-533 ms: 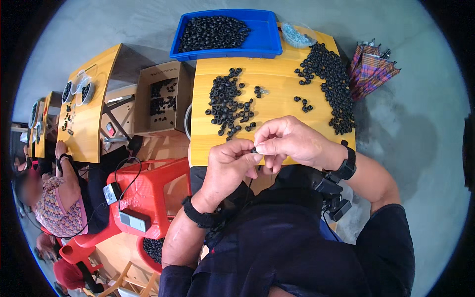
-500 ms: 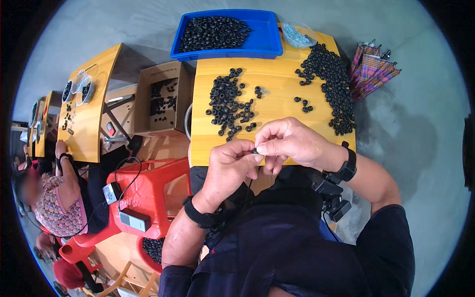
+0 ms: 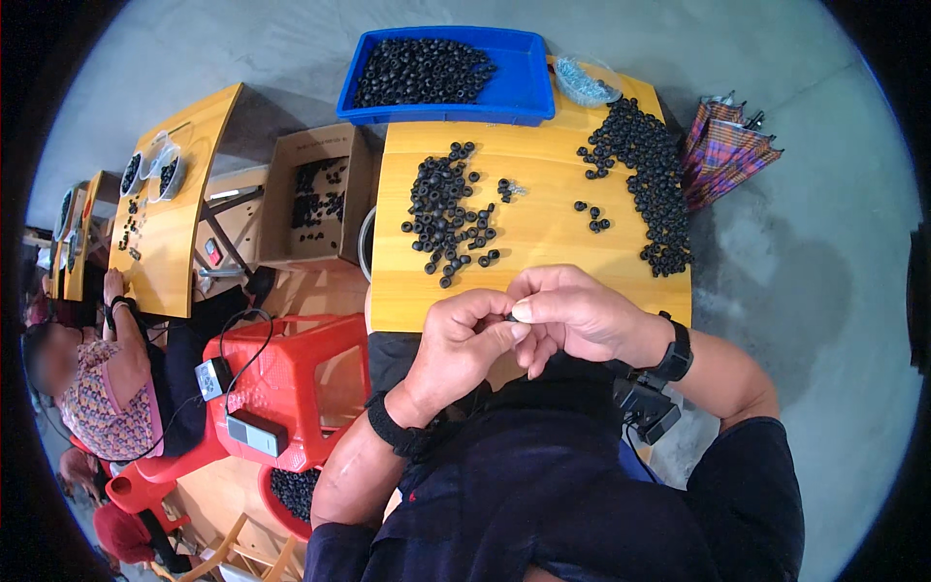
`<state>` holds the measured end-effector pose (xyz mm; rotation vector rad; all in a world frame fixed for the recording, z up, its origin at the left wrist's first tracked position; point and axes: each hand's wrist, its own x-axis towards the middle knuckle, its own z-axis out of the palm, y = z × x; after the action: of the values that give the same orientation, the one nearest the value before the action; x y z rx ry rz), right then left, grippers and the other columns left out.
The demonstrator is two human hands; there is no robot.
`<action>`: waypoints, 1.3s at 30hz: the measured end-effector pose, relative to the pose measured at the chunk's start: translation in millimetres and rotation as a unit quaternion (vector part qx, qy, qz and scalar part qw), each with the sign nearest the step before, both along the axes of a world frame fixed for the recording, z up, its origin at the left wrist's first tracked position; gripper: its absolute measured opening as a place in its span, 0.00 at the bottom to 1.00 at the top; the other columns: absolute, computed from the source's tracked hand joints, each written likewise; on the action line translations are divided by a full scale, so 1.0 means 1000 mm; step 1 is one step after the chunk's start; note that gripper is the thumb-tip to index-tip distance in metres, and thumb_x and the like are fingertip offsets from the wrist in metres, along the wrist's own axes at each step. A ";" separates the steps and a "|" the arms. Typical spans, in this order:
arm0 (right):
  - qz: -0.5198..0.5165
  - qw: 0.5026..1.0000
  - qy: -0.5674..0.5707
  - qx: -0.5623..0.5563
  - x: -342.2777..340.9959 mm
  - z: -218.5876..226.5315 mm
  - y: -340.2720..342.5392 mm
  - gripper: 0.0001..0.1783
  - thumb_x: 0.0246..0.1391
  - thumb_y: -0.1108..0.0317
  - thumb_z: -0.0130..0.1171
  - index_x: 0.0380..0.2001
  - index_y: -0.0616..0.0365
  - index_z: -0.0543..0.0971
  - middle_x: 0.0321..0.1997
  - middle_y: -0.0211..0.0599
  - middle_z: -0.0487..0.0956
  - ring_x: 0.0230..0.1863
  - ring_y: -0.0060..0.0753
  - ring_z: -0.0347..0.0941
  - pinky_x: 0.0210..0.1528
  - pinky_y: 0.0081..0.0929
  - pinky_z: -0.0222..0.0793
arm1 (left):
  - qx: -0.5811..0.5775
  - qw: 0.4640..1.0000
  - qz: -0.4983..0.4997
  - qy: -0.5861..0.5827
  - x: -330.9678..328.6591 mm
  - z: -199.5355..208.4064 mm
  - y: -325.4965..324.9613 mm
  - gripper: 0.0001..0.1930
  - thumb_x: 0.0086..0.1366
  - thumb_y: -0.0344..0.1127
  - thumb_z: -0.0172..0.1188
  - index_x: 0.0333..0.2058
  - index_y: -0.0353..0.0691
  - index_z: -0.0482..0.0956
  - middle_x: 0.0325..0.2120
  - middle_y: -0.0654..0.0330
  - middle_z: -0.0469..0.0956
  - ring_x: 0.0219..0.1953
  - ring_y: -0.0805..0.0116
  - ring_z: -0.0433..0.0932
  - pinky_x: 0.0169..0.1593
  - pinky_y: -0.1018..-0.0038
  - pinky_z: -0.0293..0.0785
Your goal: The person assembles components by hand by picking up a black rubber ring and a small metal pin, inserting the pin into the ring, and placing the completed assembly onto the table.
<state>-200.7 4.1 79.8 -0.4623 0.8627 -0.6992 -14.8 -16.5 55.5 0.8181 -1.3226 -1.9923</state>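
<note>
Close to my body, over the near edge of the yellow table (image 3: 543, 228), my two hands meet. A small round black part (image 3: 510, 317) sits pinched between the thumb and fingers of my left hand (image 3: 461, 341). The thumb and forefinger of my right hand (image 3: 580, 315) press on the same part from the other side. Fingers cover most of it. Beyond my hands lies a loose heap of black ring-shaped parts (image 3: 441, 199), with a few beside small clear-looking pieces (image 3: 516, 189). A larger pile of black parts (image 3: 659, 199) runs along the right edge.
A blue tray (image 3: 524, 82) of black parts stands at the far edge, beside a clear bowl (image 3: 587, 82) of bluish pieces. A plaid umbrella (image 3: 725, 150) leans at the right. Left are a cardboard box (image 3: 310, 254), red stool (image 3: 281, 373) and a seated person (image 3: 116, 393) at another table.
Both hands have come slightly nearer my body, still pinching the small part together. The whole view has shifted a little. The heaps on the table look the same.
</note>
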 end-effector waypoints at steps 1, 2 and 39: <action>0.012 0.999 -0.023 0.031 0.000 0.001 0.000 0.14 0.60 0.62 0.53 0.32 0.65 0.73 0.28 0.39 0.77 0.23 0.30 0.79 0.23 0.24 0.79 | -0.006 1.000 -0.001 -0.005 0.000 -0.001 0.001 0.04 0.62 0.23 0.56 0.35 0.31 0.78 0.25 0.64 0.79 0.29 0.80 0.76 0.35 0.83 0.72; 0.012 0.999 -0.022 0.030 -0.001 0.000 0.000 0.14 0.60 0.62 0.53 0.32 0.65 0.73 0.28 0.39 0.77 0.23 0.30 0.79 0.23 0.24 0.79 | -0.011 1.000 -0.003 -0.010 0.000 -0.001 0.002 0.04 0.62 0.23 0.57 0.35 0.31 0.78 0.26 0.64 0.79 0.29 0.80 0.75 0.36 0.83 0.72; 0.109 0.993 -0.049 0.001 0.006 -0.018 0.006 0.19 0.59 0.58 0.49 0.22 0.62 0.71 0.12 0.32 0.68 0.08 0.24 0.68 0.10 0.22 0.68 | -0.103 0.989 -0.082 -0.065 0.010 0.011 -0.014 0.02 0.57 0.26 0.63 0.30 0.35 0.79 0.24 0.64 0.76 0.26 0.77 0.72 0.31 0.79 0.67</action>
<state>-194.5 9.7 61.3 -0.5080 0.7079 -0.5163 -5.2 -30.5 66.1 0.7730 -1.6881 -1.9098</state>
